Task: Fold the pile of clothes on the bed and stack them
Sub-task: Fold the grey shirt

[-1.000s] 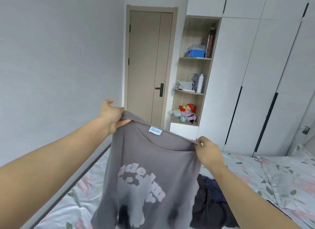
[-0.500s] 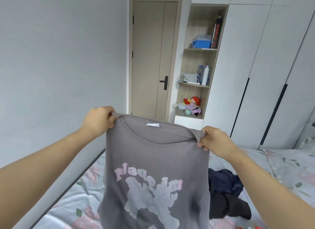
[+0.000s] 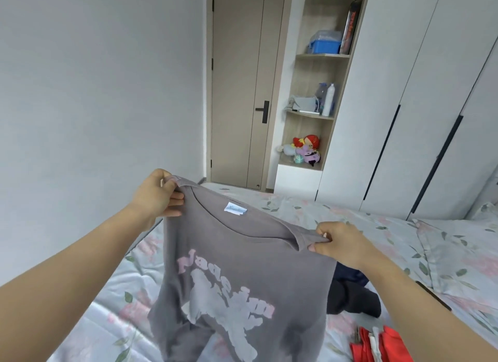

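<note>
Sweatshirt (image 3: pixel 242 267) | left hand (image 3: pixel 156 197), right hand (image 3: pixel 342 243) grips pinch shoulders | blue box (image 3: pixel 324 44) on shelf (image 3: pixel 322 56)

Left hand (image 3: pixel 155 197) higher, pinching shirt (image 3: pixel 242 267), right hand (image 3: pixel 341 243) lower, pinching shirt

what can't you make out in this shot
Head view only:
- Grey printed T-shirt: hem cut off by the bottom edge.
- Dark crumpled clothes on the floral bed sheet: partly hidden behind the shirt; count unclear.
- Red garment: cut by the bottom edge.
- White neck label: text too small.
</note>
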Demonstrator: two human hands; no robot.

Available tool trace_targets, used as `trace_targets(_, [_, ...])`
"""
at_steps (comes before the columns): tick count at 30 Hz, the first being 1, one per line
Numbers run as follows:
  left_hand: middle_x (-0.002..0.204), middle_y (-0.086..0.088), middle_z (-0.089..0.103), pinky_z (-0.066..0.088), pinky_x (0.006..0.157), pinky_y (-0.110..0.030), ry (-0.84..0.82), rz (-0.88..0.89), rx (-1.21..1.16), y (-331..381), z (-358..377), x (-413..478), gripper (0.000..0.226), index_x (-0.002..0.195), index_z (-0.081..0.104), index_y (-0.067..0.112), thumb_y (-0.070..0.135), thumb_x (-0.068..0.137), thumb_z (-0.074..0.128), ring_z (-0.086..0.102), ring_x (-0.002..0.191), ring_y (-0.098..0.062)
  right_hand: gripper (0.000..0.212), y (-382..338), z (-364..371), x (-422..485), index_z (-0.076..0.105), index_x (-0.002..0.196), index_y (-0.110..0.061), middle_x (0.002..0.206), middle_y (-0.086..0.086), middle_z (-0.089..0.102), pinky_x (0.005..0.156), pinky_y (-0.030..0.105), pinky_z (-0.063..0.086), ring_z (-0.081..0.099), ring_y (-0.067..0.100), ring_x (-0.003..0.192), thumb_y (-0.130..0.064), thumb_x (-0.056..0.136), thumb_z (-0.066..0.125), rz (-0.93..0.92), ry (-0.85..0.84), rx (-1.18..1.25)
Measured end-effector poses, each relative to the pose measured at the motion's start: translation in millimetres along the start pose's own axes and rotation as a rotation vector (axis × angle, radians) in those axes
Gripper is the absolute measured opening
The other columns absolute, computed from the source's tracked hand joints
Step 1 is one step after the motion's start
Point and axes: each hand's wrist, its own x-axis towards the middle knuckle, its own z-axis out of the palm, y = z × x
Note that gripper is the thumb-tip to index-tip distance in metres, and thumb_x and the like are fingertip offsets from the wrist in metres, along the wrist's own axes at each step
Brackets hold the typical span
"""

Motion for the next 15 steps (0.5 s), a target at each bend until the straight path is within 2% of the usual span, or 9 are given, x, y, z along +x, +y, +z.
trace_targets(2, [0.078,-0.009,0.059,0.054,0.072,-0.043,0.057,0.029,0.022,-9.5,0.5,-9.1,0.022,0.078,0.042,0.019,0.015,0.100,0.040,0.059,0.074,-0.019,0.023,13.8,9.0,-3.0,0.057,0.074,-0.013,0.076,-0.002,0.055,0.065,0.030,0.039,0.055,0.020,0.079,-0.030,0.089,0.060,0.077,0.020,-0.123])
trace_targets(4, [0.078,-0.006,0.059,0.052,0.079,-0.044,0.105,0.019,0.018,-19.4,-0.9,-17.6,0.022,0.077,0.042,0.019,0.015,0.098,0.043,0.059,0.078,-0.021,0.027,21.5,19.9,-10.4,0.060,0.080,-0.011,0.082,0.003,0.060,0.068,0.031,0.046,0.056,0.023,0.081,-0.031,0.095,0.049,0.186,0.079,-0.095])
trace_targets(5, [0.078,-0.005,0.060,0.051,0.081,-0.044,0.124,0.011,0.018,-23.0,-1.6,-22.5,0.021,0.076,0.042,0.019,0.016,0.097,0.045,0.058,0.081,-0.023,0.028,22.1,24.6,-15.1,0.059,0.080,-0.010,0.080,0.006,0.059,0.066,0.033,0.051,0.056,0.024,0.076,-0.029,0.097,0.045,0.243,0.112,0.021])
trace_targets(7, [0.078,-0.004,0.060,0.051,0.081,-0.045,0.149,0.017,0.013,-26.8,-1.7,-33.4,0.021,0.076,0.043,0.019,0.017,0.096,0.047,0.057,0.086,-0.024,0.026,15.5,33.8,-27.0,0.054,0.080,-0.011,0.073,0.011,0.056,0.055,0.033,0.053,0.053,0.024,0.060,-0.022,0.099,0.041,0.384,0.184,0.487])
trace_targets(9, [0.081,-0.004,0.059,0.052,0.078,-0.044,0.169,0.034,-0.038,-25.8,-2.3,-43.6,0.022,0.076,0.042,0.020,0.018,0.097,0.048,0.056,0.088,-0.024,0.015,0.6,39.2,-39.7,0.051,0.097,-0.015,0.077,0.016,0.059,0.053,0.034,0.052,0.058,0.028,0.058,-0.020,0.102,0.038,0.476,0.222,0.998])
trace_targets(11, [0.084,-0.005,0.056,0.054,0.071,-0.042,0.180,0.019,-0.176,-21.3,-7.3,-53.9,0.022,0.078,0.040,0.021,0.020,0.098,0.046,0.057,0.084,-0.022,0.010,-16.7,39.8,-50.2,0.043,0.110,-0.020,0.087,0.017,0.062,0.063,0.040,0.055,0.064,0.030,0.070,-0.021,0.103,0.035,0.440,0.279,1.241])
trace_targets(13, [0.087,-0.004,0.054,0.057,0.065,-0.044,0.163,-0.024,-0.356,-14.8,-19.9,-64.7,0.020,0.080,0.038,0.022,0.024,0.099,0.045,0.056,0.078,-0.017,0.011,-36.2,38.9,-60.8,0.044,0.096,-0.019,0.090,0.014,0.062,0.067,0.038,0.054,0.063,0.025,0.071,-0.021,0.103,0.036,0.314,0.401,1.261])
trace_targets(15, [0.089,-0.001,0.052,0.057,0.066,-0.049,0.141,-0.036,-0.456,-8.5,-40.2,-78.0,0.018,0.083,0.038,0.024,0.029,0.099,0.045,0.053,0.079,-0.016,0.020,-57.4,39.6,-73.7,0.044,0.083,-0.021,0.089,0.012,0.061,0.065,0.031,0.050,0.059,0.018,0.069,-0.019,0.102,0.037,0.186,0.561,1.196])
